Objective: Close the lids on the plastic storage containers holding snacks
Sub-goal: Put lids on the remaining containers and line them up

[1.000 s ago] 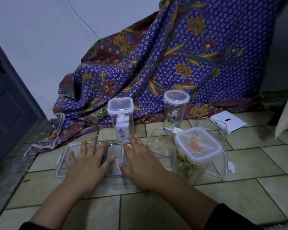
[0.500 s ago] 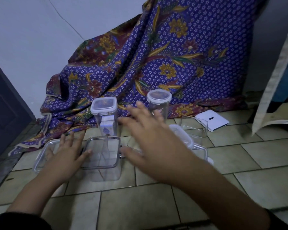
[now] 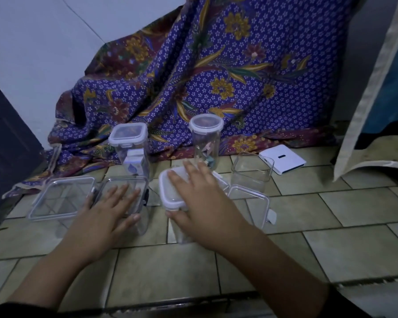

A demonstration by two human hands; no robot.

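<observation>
My left hand (image 3: 108,212) lies flat, fingers apart, on the clear lid of a low rectangular container (image 3: 124,191) on the tiled floor. My right hand (image 3: 200,200) rests palm down on the white-rimmed lid (image 3: 168,193) of a clear container (image 3: 179,232), with its thumb against the lid's front edge. The hand hides what is inside that container. Behind stand a tall square container (image 3: 128,138) with a small box inside and a tall round container (image 3: 206,134), both with lids on.
A clear low container (image 3: 60,198) sits left of my left hand. An open clear container (image 3: 251,173) and a clear lidded one (image 3: 248,203) are on the right. A white flat box (image 3: 283,161) lies further back. Purple batik cloth (image 3: 216,76) drapes behind, and a dark door (image 3: 7,143) is at the left.
My right hand has left the rectangular container, swung right and come down on the white-rimmed lid. My left hand has shifted right onto the rectangular container's lid. The camera has moved closer.
</observation>
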